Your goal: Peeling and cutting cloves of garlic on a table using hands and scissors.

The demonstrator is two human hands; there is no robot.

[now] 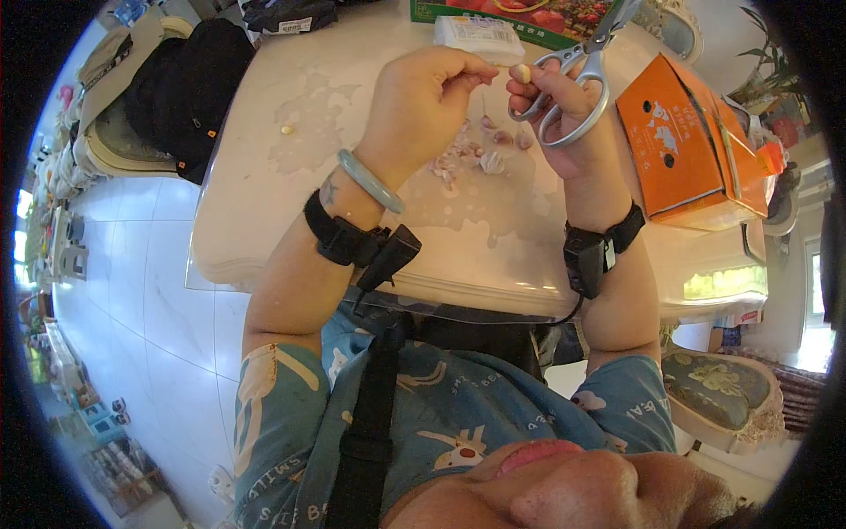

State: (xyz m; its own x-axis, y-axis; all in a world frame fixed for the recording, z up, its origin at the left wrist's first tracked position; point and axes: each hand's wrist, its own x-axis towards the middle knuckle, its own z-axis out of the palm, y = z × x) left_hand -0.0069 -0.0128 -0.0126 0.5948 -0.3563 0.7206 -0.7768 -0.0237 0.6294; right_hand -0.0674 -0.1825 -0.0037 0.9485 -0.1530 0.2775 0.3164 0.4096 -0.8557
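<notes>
My right hand point(568, 110) has silver kitchen scissors point(595, 75) hooked in its fingers, blades pointing away up and right. A pale garlic clove point(521, 73) is pinched between that hand's thumb and fingertip. Close by on its left, my left hand point(419, 101) is closed in a pinch; what its fingertips hold, if anything, is too small to make out. Below both hands lie unpeeled garlic cloves point(502, 137) and a scatter of papery garlic skins point(451, 160). One peeled clove point(286, 130) rests apart on the left of the table point(352, 256).
On the right stands an orange cardboard box point(674, 145). A white packet point(478, 39) and a green-and-red box point(529, 19) are at the far edge. Wet patches point(322, 119) mark the table cover. Chairs stand at both sides, one with a black bag-like item point(189, 97).
</notes>
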